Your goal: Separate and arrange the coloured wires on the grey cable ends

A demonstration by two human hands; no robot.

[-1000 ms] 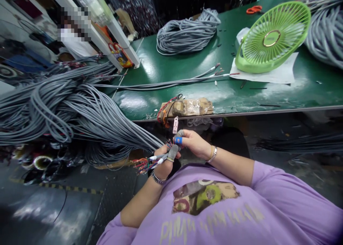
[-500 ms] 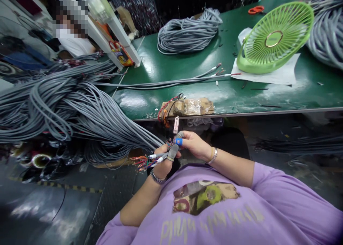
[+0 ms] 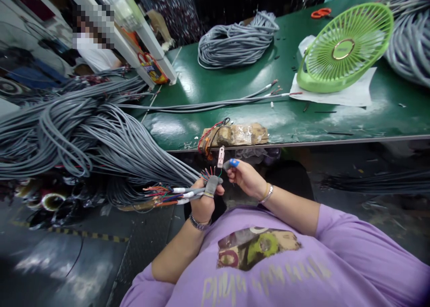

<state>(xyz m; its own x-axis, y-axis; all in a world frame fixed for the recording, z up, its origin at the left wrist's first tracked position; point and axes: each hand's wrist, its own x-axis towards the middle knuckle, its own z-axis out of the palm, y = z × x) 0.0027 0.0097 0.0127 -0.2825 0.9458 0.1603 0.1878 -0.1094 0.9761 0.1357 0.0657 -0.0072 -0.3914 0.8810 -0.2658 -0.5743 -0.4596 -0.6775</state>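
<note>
My left hand is closed around several grey cables in front of my body. Their white-banded ends fan out to the left in thin coloured wires. Above the thumb, which wears a grey finger cover, another spray of short coloured wires sticks up. Just to the right, my right hand is pinched, with blue tape around a covered finger. What its fingertips hold, if anything, is too small to make out. A small white tag hangs beside them at the table edge.
A large bundle of grey cables drapes off the green table at left. A taped wooden block lies at its edge. Behind are a cable coil, a green fan and orange-handled scissors. A person is at far left.
My right hand has moved slightly right and up, away from my left hand. The cable ends in my left hand have swung left and up, and the short coloured wires above its thumb now stand spread.
</note>
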